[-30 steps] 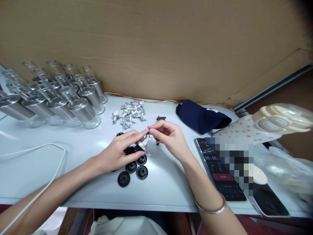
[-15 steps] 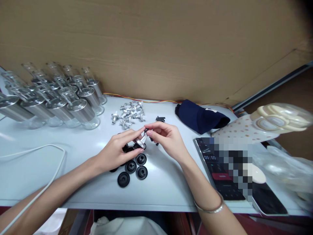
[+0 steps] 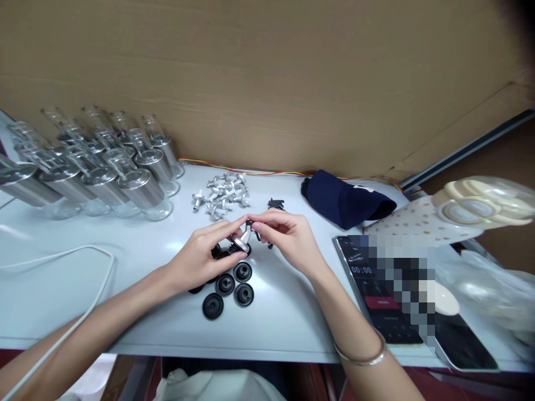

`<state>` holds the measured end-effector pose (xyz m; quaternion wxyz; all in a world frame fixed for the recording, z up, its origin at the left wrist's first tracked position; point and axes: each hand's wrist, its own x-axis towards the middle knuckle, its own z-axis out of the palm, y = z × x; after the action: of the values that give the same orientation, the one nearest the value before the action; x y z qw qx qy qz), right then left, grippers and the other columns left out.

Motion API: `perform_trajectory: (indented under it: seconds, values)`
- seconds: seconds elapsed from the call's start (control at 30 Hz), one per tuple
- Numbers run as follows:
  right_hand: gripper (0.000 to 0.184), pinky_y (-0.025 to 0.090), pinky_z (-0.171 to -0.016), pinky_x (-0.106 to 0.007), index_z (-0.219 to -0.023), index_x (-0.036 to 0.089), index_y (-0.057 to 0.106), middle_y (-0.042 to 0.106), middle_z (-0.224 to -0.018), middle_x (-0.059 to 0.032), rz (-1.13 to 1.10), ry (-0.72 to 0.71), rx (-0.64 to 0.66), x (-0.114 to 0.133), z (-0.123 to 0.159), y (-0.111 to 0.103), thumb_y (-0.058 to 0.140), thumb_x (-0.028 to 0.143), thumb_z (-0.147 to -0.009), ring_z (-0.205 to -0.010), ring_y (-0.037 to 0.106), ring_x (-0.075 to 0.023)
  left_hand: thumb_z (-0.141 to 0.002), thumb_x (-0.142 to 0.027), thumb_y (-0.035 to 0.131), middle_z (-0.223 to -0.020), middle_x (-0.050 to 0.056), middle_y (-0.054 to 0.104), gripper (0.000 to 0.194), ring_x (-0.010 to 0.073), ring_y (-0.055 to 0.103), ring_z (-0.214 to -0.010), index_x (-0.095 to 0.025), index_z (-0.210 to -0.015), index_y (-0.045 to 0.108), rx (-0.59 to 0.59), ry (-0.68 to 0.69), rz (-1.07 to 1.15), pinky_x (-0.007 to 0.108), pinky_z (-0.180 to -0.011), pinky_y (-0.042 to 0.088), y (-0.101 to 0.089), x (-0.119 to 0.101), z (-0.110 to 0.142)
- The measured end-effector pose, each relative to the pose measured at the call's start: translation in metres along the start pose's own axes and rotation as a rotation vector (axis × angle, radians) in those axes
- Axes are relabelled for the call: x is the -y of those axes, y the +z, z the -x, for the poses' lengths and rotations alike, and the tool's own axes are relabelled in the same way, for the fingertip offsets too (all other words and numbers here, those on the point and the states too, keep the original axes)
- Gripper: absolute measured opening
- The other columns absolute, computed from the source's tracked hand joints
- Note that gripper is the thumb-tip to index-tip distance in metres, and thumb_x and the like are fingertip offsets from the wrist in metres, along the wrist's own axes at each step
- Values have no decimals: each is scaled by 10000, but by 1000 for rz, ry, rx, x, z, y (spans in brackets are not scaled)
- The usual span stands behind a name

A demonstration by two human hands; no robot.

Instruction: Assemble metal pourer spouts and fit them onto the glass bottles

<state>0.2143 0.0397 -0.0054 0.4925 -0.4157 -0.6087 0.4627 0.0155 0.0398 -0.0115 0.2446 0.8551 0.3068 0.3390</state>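
My left hand (image 3: 204,253) is closed around a silver pour spout (image 3: 241,240), thumb below its round flange and index finger reaching to its tip. A black ribbed stopper end shows on the lower side of the spout. On its narrow upper tip sits a small black cap (image 3: 249,223). My right hand (image 3: 288,236) is closed in a pinch at that cap, thumb and index finger touching it; the other fingers are curled. Under and in front of my left hand lie several round black stopper discs (image 3: 213,306). Small black pieces (image 3: 276,204) lie behind my right hand.
A heap of silver spouts (image 3: 225,192) lies farther back. Glass bottles with metal sleeves (image 3: 144,189) crowd the left. To the right are a navy cap (image 3: 343,197), a dotted bottle (image 3: 401,217), a phone (image 3: 376,289) and a plastic bag (image 3: 493,289). A white cable (image 3: 102,253) crosses my left arm.
My view has shifted slightly. Both hands stay together at the spout, and the right fingertips have drawn back slightly from its tip, so more of the narrow tube shows.
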Motion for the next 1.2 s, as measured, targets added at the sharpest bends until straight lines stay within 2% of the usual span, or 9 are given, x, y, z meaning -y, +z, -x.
perform_trajectory:
  seconds: [0.17,0.27,0.37,0.67,0.8,0.93,1.2]
  values:
    - [194,429,-517,-241,-938,189,757,658,-696,-4,-33,65,7,-1,0,1,676,232,-767,-529,524,-93,-856,-209,616,-978,53,677,544,159,649,-868,-217,-1381,474,-12,-32,4,294,-833,531,1,0,0]
    - [160,446,-509,-226,-881,172,739,673,-698,-7,-57,76,-18,-2,0,2,690,236,-742,-542,544,-95,-857,-206,612,-958,46,674,536,149,642,-848,-212,-1376,477,-1,-46,2,285,-823,532,1,0,0]
    - [108,431,-490,-212,-816,171,735,676,-678,-4,-46,69,-4,-2,0,2,679,233,-746,-537,541,-91,-853,-201,614,-955,46,675,520,152,641,-852,-205,-1358,494,2,-53,12,286,-825,532,2,1,1]
    - [105,403,-483,-203,-831,163,716,611,-608,28,-31,77,50,1,-1,-1,657,227,-772,-518,500,-78,-816,-186,615,-974,41,678,518,160,643,-878,-221,-1322,509,19,-103,65,291,-833,532,2,0,0]
    - [114,382,-446,-190,-838,161,697,571,-567,44,-89,99,85,0,-1,-2,663,256,-786,-491,494,-74,-815,-192,620,-999,47,680,525,164,641,-898,-223,-1327,508,44,-142,150,289,-828,542,2,0,0]
    - [129,384,-433,-186,-831,165,680,588,-592,37,-125,131,91,-1,-1,-4,680,286,-786,-490,508,-75,-816,-232,652,-1051,71,672,545,178,632,-941,-212,-1342,507,64,-221,289,264,-769,559,3,2,1]
    - [164,401,-445,-197,-862,180,682,609,-629,30,-166,139,146,2,-2,-6,699,329,-795,-506,527,-77,-820,-222,638,-1074,81,643,527,191,613,-1002,-216,-1334,523,89,-326,478,271,-794,552,2,0,0]
